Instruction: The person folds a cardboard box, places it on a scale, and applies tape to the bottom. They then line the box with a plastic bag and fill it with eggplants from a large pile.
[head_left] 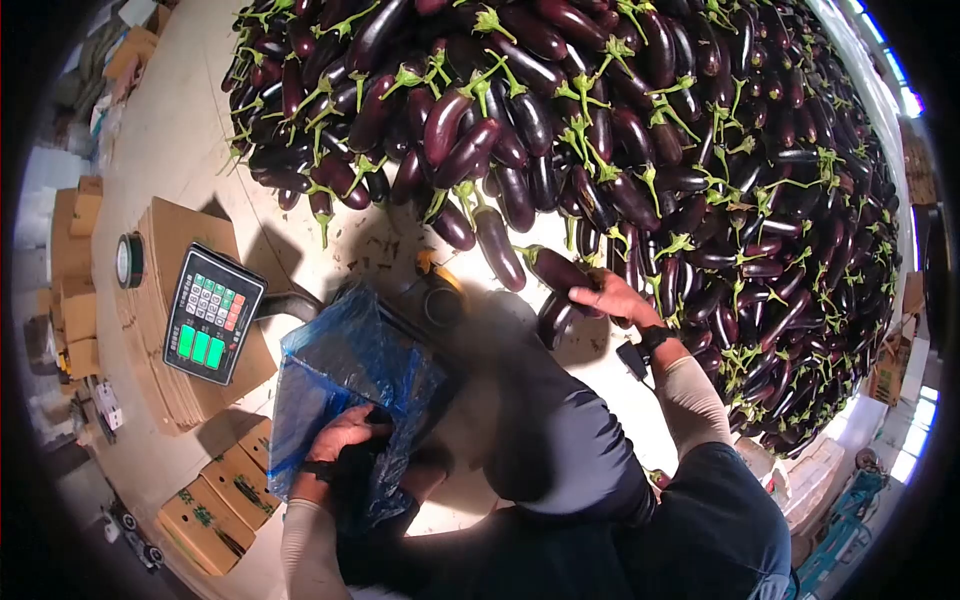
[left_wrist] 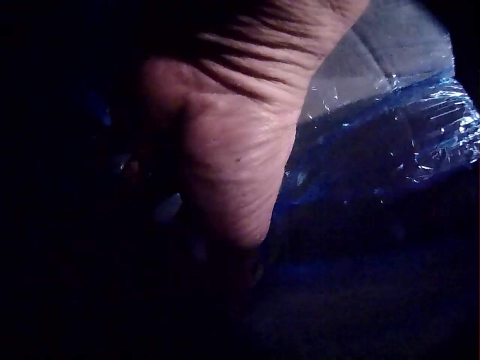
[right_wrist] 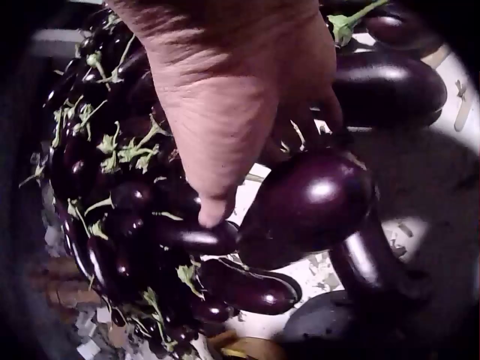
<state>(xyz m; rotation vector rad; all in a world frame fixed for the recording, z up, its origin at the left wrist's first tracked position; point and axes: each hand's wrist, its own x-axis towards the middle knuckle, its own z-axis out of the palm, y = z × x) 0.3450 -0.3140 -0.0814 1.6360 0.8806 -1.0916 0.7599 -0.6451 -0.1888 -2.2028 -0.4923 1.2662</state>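
My right hand point(head_left: 615, 297) is at the near edge of a big heap of eggplants point(head_left: 690, 110). Thumb and fingers grip the blunt end of a dark purple eggplant point(head_left: 555, 268), whose green stem points left. Close below the palm, a glossy eggplant point(right_wrist: 315, 199) fills the middle of the right wrist view. My left hand point(head_left: 345, 435) is down in translucent blue plastic film point(head_left: 330, 340). In the left wrist view, deep shadow hides the fingers of the left hand point(left_wrist: 232, 165), and I cannot tell whether they hold anything.
A scale display point(head_left: 213, 312) with green readouts stands by stacked flat cardboard point(head_left: 165, 245). Beside it lies a tape roll point(head_left: 128, 260). Printed cartons point(head_left: 205, 525) sit at lower left. A yellow-handled item point(head_left: 440, 270) lies between the film and the heap.
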